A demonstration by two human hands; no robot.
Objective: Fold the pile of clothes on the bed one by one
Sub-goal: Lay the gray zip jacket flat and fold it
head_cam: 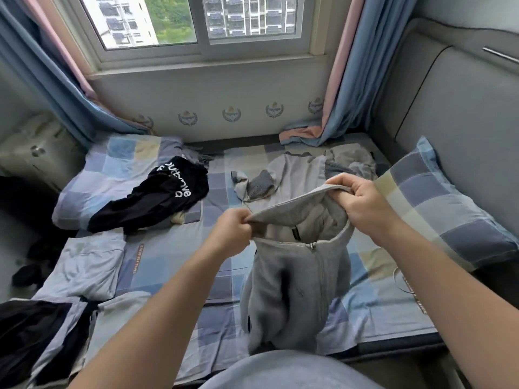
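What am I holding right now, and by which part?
A grey zip-up hoodie, held by its hood's edge: left hand pinches one side, right hand grips the other.

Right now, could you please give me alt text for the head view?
A left hand and a right hand grip the hood of a grey zip hoodie, held up over a checked bed; a black garment lies farther back.
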